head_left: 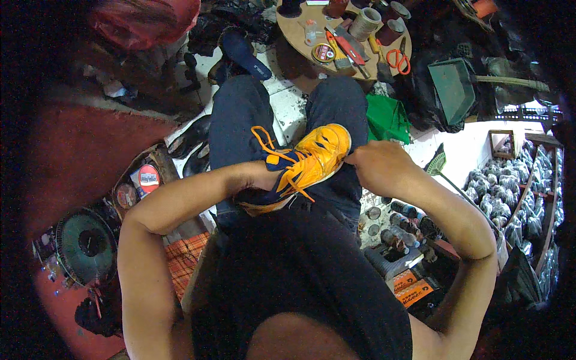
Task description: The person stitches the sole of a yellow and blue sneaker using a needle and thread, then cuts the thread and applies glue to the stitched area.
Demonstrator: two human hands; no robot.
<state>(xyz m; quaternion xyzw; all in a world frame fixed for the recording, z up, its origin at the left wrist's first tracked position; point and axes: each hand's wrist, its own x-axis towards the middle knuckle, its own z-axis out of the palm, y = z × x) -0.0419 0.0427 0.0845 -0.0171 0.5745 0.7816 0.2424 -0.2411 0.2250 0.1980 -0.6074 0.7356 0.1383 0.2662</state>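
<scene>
An orange sneaker with navy parts and loose orange laces lies tilted over my lap, its toe toward the upper right. My left hand is pushed into the shoe's opening, its fingers hidden inside. My right hand is closed beside the toe, fingertips at the sole's edge; whatever they grip there is too small or hidden to make out.
A round board beyond my knees holds spools, scissors and small tools. A dark insole is beside it. A fan stands left; a green dustpan, bottles and crates of wrapped items are right.
</scene>
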